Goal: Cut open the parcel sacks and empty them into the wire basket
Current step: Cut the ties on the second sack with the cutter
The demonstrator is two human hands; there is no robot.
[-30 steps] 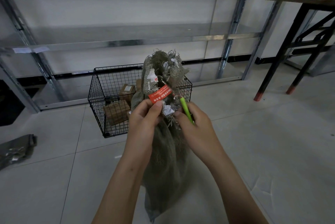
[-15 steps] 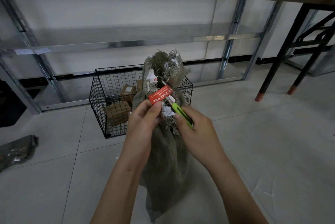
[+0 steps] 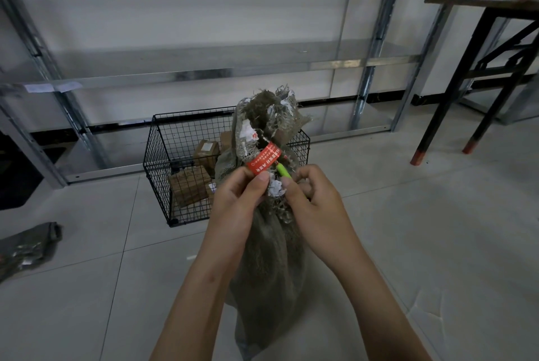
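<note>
Currently: your left hand point(image 3: 242, 200) pinches the sack point(image 3: 271, 249) at its red tag point(image 3: 264, 161); your right hand point(image 3: 313, 200) grips a green cutter point(image 3: 283, 171) against the neck.

Above the left fingertips point(image 3: 263, 177) the tag point(image 3: 264, 161) is red with white characters; past the right fingers point(image 3: 304, 175) the knife handle point(image 3: 283, 171) is lime green; below them the sack point(image 3: 271, 258) is olive-grey weave

The single head-worn wide-angle camera looks forward and steeply down from the person's eye height, close over both forearms, facing the wire basket point(image 3: 180, 156) on the tiled floor point(image 3: 437, 214) before the metal shelving point(image 3: 204, 77).
</note>
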